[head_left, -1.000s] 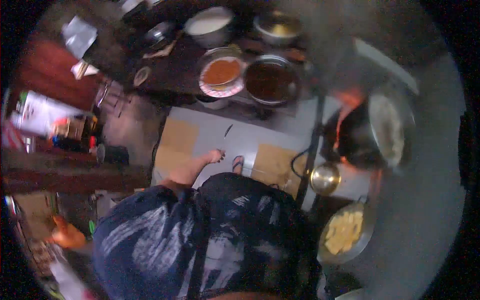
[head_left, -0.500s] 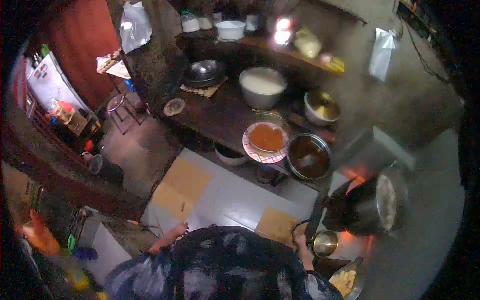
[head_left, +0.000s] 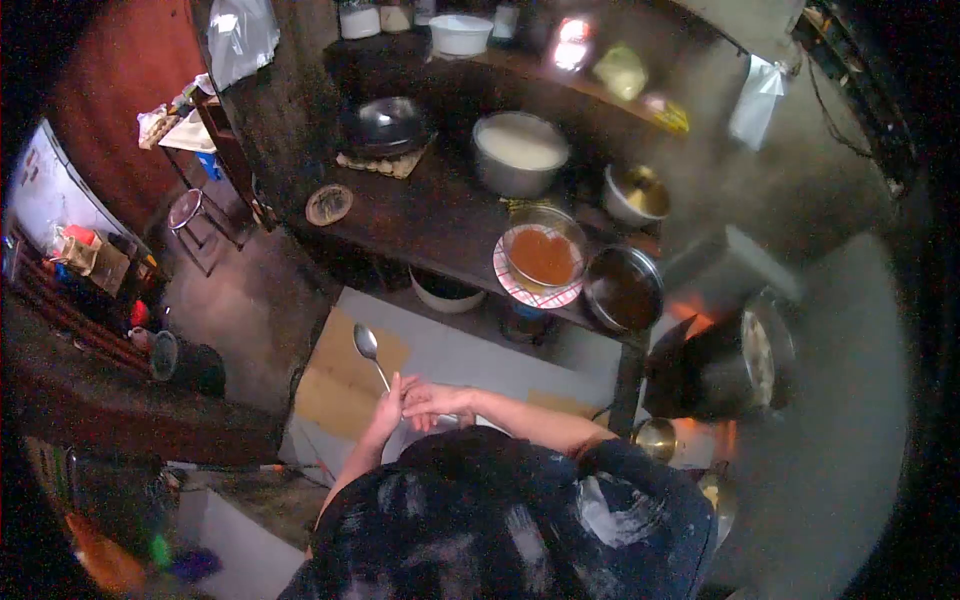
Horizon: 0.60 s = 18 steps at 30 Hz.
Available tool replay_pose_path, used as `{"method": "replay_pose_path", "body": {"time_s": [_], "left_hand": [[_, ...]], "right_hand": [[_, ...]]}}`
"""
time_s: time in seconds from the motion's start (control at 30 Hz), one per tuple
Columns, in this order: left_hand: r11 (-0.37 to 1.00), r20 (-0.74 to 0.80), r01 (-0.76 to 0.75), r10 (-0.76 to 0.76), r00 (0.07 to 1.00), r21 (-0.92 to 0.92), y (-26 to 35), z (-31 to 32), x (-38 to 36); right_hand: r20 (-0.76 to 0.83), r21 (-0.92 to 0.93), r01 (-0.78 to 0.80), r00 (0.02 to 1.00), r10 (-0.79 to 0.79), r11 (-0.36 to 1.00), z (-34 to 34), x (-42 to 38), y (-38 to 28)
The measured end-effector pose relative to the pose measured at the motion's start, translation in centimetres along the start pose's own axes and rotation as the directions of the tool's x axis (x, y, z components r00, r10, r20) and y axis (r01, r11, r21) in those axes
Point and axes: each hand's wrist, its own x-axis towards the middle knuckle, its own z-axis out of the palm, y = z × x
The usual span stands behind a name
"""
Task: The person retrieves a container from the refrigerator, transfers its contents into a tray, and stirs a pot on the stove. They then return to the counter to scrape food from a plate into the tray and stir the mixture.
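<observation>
My left hand [head_left: 388, 408] is closed round the handle of a metal spoon [head_left: 366, 343], whose bowl points up and away over the brown cardboard. Across my body reaches my right hand [head_left: 437, 399], its fingers bent and meeting my left hand near the end of the handle. What lies inside the right fingers is hidden. Both hands are in front of the dark, white-smeared clothing on my chest, above the grey and brown sheet [head_left: 480, 362] on the floor.
On the dark counter [head_left: 420, 215] are a pot of whitish liquid [head_left: 521, 150], a bowl of orange-red food [head_left: 543, 257] and a dark-filled pot [head_left: 622, 290]. Fire glows beside a large blackened pot [head_left: 720, 365] at right. A small metal pot [head_left: 656, 439] stands nearby. A stool [head_left: 186, 208] is at left.
My right hand has left the dark curved thing near the stove and come across to my left hand. My left hand has moved inward and up, and the spoon now shows plainly. The view has shifted.
</observation>
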Motion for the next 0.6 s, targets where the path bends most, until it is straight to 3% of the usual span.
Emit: {"method": "replay_pose_path", "body": {"time_s": [0.1,0.17,0.2,0.27,0.33,0.4,0.43,0.47,0.5,0.53,0.57,0.6], "left_hand": [[0.989,0.087,0.076,-0.065,0.994,-0.125,3.2,1.4,-0.6],[0.998,0.186,0.041,-0.05,0.981,0.049,5.2,2.1,-0.2],[0.996,0.186,0.073,-0.08,0.979,0.043,5.4,1.8,1.1],[0.963,0.244,-0.012,-0.056,0.968,0.269,4.6,1.0,3.8],[0.958,0.259,0.009,-0.086,0.962,0.286,4.2,0.4,6.5],[0.949,0.285,-0.008,-0.086,0.955,0.315,4.6,-0.4,9.5],[0.942,0.253,0.091,-0.178,0.951,0.322,5.0,-1.3,10.7],[0.925,0.22,0.192,-0.272,0.937,0.327,4.8,-2.5,11.9],[0.939,0.134,0.238,-0.277,0.951,0.248,2.5,-4.6,13.5],[0.911,0.013,0.231,-0.25,0.968,0.341,3.1,-5.8,13.5],[0.873,-0.109,0.231,-0.204,0.973,0.43,3.7,-7.3,13.3],[0.837,-0.187,0.227,-0.152,0.97,0.497,-0.4,-11.5,14.3]], "right_hand": [[0.021,-0.007,0.049,0.999,-0.049,0.999,-1.0,0.4,1.3],[-0.043,-0.014,0.083,0.996,-0.083,0.996,-1.4,0.1,0.8],[-0.105,-0.032,0.117,0.987,-0.12,0.993,-1.7,-0.2,0.5],[-0.212,0.146,0.065,0.977,-0.033,0.987,-3.1,-1.7,-1.5],[-0.333,0.295,0.076,0.942,0.028,0.953,-6.5,-2.6,-0.5],[-0.582,0.201,0.197,0.812,-0.045,0.96,-11.2,-5.1,-0.2],[-0.669,0.146,0.235,0.739,-0.079,0.961,-13.9,-6.6,0.3],[-0.834,0.053,0.199,0.548,-0.067,0.979,-16.2,-8.0,0.4],[-0.926,-0.136,0.011,0.353,-0.131,0.991,-18.0,-10.0,-0.5],[-0.964,-0.246,-0.277,0.165,-0.206,0.929,-20.4,-11.7,0.2],[-0.969,-0.244,-0.515,0.099,-0.225,0.822,-22.1,-13.5,0.3],[-0.964,-0.214,-0.72,0.048,-0.26,0.661,-23.6,-15.0,0.3]]}}
